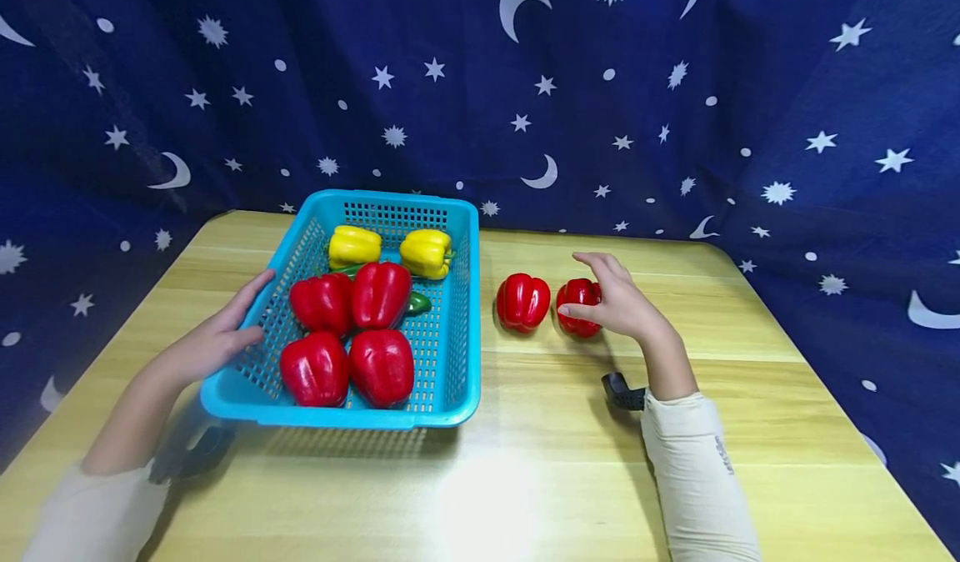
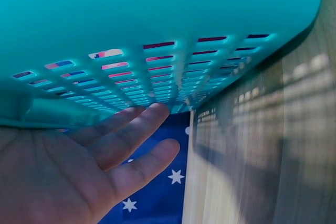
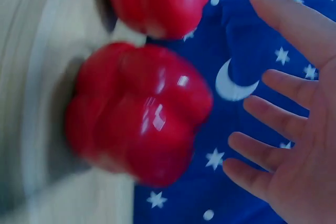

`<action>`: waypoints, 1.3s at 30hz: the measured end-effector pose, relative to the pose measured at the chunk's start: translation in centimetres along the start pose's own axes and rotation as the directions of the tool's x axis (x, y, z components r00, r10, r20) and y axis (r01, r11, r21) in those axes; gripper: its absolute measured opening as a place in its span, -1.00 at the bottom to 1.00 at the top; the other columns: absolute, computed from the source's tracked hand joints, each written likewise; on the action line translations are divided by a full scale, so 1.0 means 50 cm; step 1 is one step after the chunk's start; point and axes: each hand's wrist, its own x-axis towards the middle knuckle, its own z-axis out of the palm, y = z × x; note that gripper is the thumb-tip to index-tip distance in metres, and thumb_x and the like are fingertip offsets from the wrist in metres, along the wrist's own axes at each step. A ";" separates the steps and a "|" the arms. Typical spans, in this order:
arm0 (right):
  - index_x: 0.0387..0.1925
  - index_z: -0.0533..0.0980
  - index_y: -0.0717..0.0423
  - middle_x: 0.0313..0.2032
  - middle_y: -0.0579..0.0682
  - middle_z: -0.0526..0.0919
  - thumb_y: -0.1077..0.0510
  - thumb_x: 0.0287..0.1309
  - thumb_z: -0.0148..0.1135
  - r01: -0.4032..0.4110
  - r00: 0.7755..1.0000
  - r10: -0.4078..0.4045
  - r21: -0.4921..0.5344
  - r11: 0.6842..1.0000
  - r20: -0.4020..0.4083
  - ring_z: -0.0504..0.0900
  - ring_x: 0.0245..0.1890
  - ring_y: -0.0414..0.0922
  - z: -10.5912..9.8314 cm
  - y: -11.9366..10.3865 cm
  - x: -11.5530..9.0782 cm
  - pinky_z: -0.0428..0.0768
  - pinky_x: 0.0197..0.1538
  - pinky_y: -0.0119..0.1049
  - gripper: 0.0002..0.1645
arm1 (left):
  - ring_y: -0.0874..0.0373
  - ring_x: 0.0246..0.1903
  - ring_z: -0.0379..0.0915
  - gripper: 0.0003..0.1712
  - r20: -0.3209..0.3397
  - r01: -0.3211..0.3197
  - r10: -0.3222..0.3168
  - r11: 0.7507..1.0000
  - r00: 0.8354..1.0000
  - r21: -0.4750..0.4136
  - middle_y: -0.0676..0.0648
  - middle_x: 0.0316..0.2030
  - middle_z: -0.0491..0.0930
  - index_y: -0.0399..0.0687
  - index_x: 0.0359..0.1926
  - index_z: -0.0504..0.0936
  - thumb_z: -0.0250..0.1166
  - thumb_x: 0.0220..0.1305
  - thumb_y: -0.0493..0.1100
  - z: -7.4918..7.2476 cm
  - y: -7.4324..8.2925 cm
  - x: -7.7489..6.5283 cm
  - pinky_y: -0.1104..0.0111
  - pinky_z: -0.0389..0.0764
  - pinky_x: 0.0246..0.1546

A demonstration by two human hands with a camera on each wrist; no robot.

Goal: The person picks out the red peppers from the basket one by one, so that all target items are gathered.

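A blue plastic basket [image 1: 465, 353] stands on the left half of the table. My left hand [image 1: 217, 337] holds its left rim, thumb over the edge; in the left wrist view, fingers [image 2: 128, 140] lie along the outside of the slotted wall. Inside are several red bell peppers [image 1: 382, 368], two yellow bell peppers [image 1: 355, 247] and a partly covered green pepper [image 1: 418, 303]. Right of the basket sit two more red bell peppers, a left one [image 1: 522, 303] and a right one [image 1: 576, 305]. My right hand [image 1: 611, 299] is spread beside and above the right one, apart from it in the right wrist view [image 3: 294, 129].
The light wooden table [image 1: 570, 479] is backed by a dark blue cloth [image 1: 450, 70] with moons and stars. A black wrist mount [image 1: 622, 393] shows below the right wrist, another [image 1: 197, 452] by the left wrist.
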 end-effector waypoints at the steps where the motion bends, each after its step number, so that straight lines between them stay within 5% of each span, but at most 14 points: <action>1: 0.31 0.10 0.14 0.26 0.22 0.13 0.01 -0.10 0.37 0.014 1.000 -0.014 0.003 1.000 -0.010 0.06 0.27 0.22 0.002 -0.010 0.003 0.20 0.22 0.21 -0.02 | -0.53 0.17 -0.07 -0.10 0.000 -0.003 0.003 1.000 1.000 0.000 -0.48 0.32 -0.26 -0.08 0.40 -0.43 -0.12 0.16 -0.40 -0.001 0.000 -0.001 -0.34 0.27 -0.05; 13: 0.33 0.10 0.01 0.29 0.06 0.14 -0.05 -0.11 0.37 0.213 0.977 -0.213 0.058 0.975 -0.010 0.10 0.30 0.05 0.044 -0.143 0.038 0.23 0.26 0.11 -0.01 | -0.56 0.19 -0.11 -0.10 0.004 -0.010 0.010 1.000 1.000 -0.016 -0.48 0.33 -0.28 -0.08 0.40 -0.43 -0.12 0.17 -0.41 -0.009 -0.002 0.002 -0.34 0.20 -0.02; 26: 0.32 0.13 -0.02 0.30 0.01 0.14 -0.09 -0.11 0.37 0.353 0.933 -0.358 0.101 0.930 0.043 0.11 0.29 -0.02 0.091 -0.232 0.067 0.34 0.23 0.00 -0.03 | -0.57 0.19 -0.12 -0.09 0.012 -0.017 0.018 0.998 1.000 -0.057 -0.47 0.33 -0.29 -0.06 0.40 -0.43 -0.12 0.16 -0.41 -0.003 0.002 0.008 -0.30 0.34 -0.10; 34: 0.31 0.16 0.07 0.27 0.05 0.16 -0.05 -0.14 0.40 0.450 0.876 -0.465 0.133 0.883 0.125 0.13 0.28 -0.03 0.124 -0.276 0.073 0.41 0.19 -0.08 -0.02 | -0.56 0.20 -0.12 -0.09 0.008 -0.002 0.003 0.998 1.000 -0.058 -0.45 0.34 -0.29 -0.02 0.41 -0.42 -0.12 0.17 -0.40 -0.001 0.001 0.008 -0.29 0.36 -0.10; 39: 0.34 0.10 -0.03 0.26 0.00 0.19 -0.14 -0.16 0.38 0.471 0.842 -0.470 0.062 0.880 0.267 0.23 0.23 -0.07 0.148 -0.299 0.072 0.43 0.17 -0.15 0.04 | -0.56 0.20 -0.12 -0.09 0.007 0.001 -0.001 0.998 1.000 -0.059 -0.45 0.34 -0.29 -0.04 0.41 -0.42 -0.12 0.17 -0.40 -0.001 0.002 0.006 -0.28 0.36 -0.09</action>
